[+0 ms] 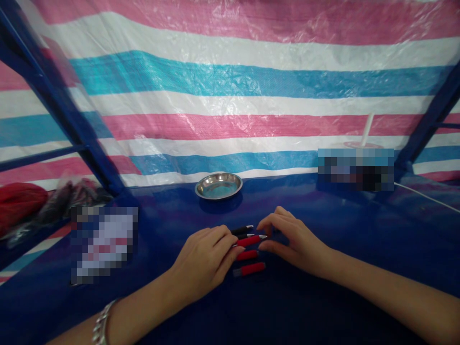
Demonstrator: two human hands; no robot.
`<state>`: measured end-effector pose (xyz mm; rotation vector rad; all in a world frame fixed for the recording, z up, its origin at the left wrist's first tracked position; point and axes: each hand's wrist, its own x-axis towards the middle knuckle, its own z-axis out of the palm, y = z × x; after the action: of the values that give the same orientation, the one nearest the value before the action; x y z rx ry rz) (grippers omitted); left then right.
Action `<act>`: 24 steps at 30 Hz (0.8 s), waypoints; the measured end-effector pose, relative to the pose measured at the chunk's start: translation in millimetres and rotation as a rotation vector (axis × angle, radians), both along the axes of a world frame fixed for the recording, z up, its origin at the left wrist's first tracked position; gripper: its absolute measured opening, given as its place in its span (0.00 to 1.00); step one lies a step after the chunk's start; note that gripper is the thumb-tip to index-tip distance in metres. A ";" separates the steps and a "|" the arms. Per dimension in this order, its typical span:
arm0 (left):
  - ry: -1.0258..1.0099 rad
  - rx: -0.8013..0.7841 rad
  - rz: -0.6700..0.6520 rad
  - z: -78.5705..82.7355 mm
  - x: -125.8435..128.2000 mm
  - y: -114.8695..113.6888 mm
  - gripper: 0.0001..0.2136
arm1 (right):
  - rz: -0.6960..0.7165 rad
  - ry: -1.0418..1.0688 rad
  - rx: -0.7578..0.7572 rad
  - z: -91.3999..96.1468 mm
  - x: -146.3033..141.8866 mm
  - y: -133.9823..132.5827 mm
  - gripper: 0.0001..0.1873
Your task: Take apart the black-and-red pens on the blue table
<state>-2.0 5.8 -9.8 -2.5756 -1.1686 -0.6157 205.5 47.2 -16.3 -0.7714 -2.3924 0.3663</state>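
My left hand [206, 251] is closed, thumb and fingers pinching a red pen [250, 240] whose silver tip points right. Behind that pen lie two black pens [243, 230], also silver-tipped and partly covered by my left fingers. A short red barrel piece [247, 255] rests just below my left thumb. Closer to me is another red piece with a clear end [250, 269], lying flat on the blue table. To the right of the pen tips my right hand [291, 239] is curved, its thumb and index finger apart with nothing between them.
A shiny metal dish [218, 186] stands at the back of the blue table [172, 201]. Blurred-out items [104, 244] lie on the left, others at back right near a white upright rod [367, 129]. A striped plastic sheet [230, 105] hangs behind, between blue metal posts.
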 end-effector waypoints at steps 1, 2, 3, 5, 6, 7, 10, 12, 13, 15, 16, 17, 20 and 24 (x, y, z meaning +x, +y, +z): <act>-0.002 0.000 -0.002 0.0 -0.1 0.0 0.12 | 0.002 -0.010 0.007 0.2 -0.1 0.4 0.07; -0.003 -0.001 -0.004 -0.1 -0.2 0.0 0.12 | 0.003 -0.021 0.016 0.1 -0.2 0.8 0.09; -0.003 0.000 -0.005 -0.1 -0.3 0.0 0.11 | 0.006 -0.030 0.023 -0.3 -0.3 1.2 0.10; -0.001 0.005 -0.002 -0.2 -0.4 0.0 0.11 | 0.012 -0.033 0.026 -1.7 -0.3 2.0 0.11; 0.002 0.007 0.002 -0.2 -0.4 0.1 0.11 | 0.014 -0.028 0.021 -2.4 -0.2 2.2 0.09; 0.005 0.009 0.006 -0.2 -0.3 0.2 0.11 | 0.013 -0.026 0.012 -3.0 -0.2 2.2 0.07; 0.007 0.007 0.009 0.1 -0.2 0.4 0.11 | -0.011 -0.021 -0.022 -3.8 -0.5 1.2 0.06; 0.005 0.007 0.003 0.4 -0.2 0.4 0.11 | -0.029 -0.001 -0.061 -3.2 -0.9 -0.2 0.11; 0.007 0.008 -0.001 0.5 -0.1 0.3 0.11 | -0.034 0.012 -0.080 -2.5 -1.2 -1.0 0.12; 0.011 0.021 -0.009 0.9 0.0 -0.2 0.11 | -0.035 0.016 -0.101 -0.9 -1.9 -2.5 0.09; 0.013 0.032 -0.011 1.2 0.2 -0.5 0.12 | -0.033 0.004 -0.102 -0.1 -2.2 -3.0 0.06; 0.014 0.043 -0.011 1.4 0.4 -0.8 0.12 | -0.033 -0.012 -0.095 0.5 -2.5 -3.2 0.06; 0.014 0.069 -0.007 2.2 0.9 -1.5 0.12 | -0.032 -0.040 -0.061 0.7 -3.0 -2.9 0.08; 0.014 0.056 -0.008 2.3 1.0 -1.2 0.12 | -0.025 0.022 -0.083 -0.8 -2.5 -1.8 0.03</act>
<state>-1.1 4.5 -7.4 -2.5351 -1.1205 -0.6220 202.9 45.4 -17.1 -0.8297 -2.3578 0.4632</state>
